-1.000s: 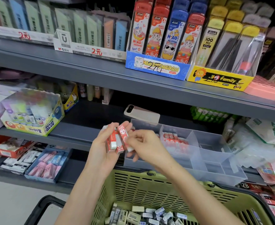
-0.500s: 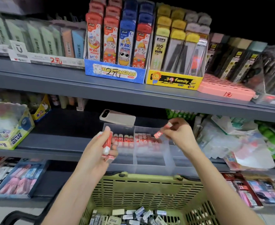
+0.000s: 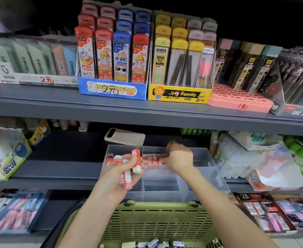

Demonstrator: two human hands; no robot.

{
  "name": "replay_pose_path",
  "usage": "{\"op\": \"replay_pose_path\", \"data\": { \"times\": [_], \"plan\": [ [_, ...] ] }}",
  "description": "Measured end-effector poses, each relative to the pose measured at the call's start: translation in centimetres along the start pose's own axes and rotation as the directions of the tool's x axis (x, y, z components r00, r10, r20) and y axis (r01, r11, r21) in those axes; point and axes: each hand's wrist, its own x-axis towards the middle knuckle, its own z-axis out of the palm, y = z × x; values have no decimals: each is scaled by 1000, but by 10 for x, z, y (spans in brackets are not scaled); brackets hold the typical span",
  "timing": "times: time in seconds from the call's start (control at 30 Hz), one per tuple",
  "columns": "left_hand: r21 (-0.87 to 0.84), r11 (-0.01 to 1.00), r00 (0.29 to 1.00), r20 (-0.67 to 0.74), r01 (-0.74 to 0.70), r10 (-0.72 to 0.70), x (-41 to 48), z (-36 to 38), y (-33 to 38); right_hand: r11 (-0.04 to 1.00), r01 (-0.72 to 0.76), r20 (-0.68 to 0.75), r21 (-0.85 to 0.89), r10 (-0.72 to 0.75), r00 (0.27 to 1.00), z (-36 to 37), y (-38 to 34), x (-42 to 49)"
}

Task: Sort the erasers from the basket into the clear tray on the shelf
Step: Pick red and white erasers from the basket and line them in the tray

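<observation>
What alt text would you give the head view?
A person's left hand grips a bunch of red-and-white erasers before a clear tray on a shelf, while the right hand reaches into the tray at a row of matching erasers. A green basket below holds more.

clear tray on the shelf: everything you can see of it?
The clear tray is see-through plastic, rectangular, open-topped, split by clear walls into several compartments. It sits on the grey shelf, front edge above the green basket. A row of red-and-white erasers stands in its middle rear compartment; front compartments look empty. The right hand reaches into that row. The left hand, gripping spare erasers, hovers before its left side.
</observation>
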Motion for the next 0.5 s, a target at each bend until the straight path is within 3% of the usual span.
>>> {"op": "replay_pose_path", "data": {
  "times": [0.2, 0.27, 0.3, 0.37, 0.43, 0.5],
  "plan": [
    [106, 994, 998, -46, -29, 34, 0, 4, -5, 988, 150, 19, -34, -150, 989, 2, 11, -3],
    [157, 987, 999, -23, -41, 45, -1, 6, -5, 967, 217, -74, -133, -228, 971, -1, 12, -13],
    [178, 983, 999, -19, -45, 49, -2, 8, -5, 959, 265, -148, -97, -277, 950, -5, 11, -21],
    [218, 975, 999, -11, -46, 49, -2, 9, -5, 878, 412, -260, 244, -351, 900, -19, 6, -37],
    [262, 964, 999, 24, -40, 35, -2, 9, -3, 649, 507, -237, 567, -461, 855, -37, 3, -52],
    [308, 951, 997, 81, -33, 8, -1, 9, -1, 582, 533, -145, 614, -580, 801, -50, 2, -64]
  ]
}}
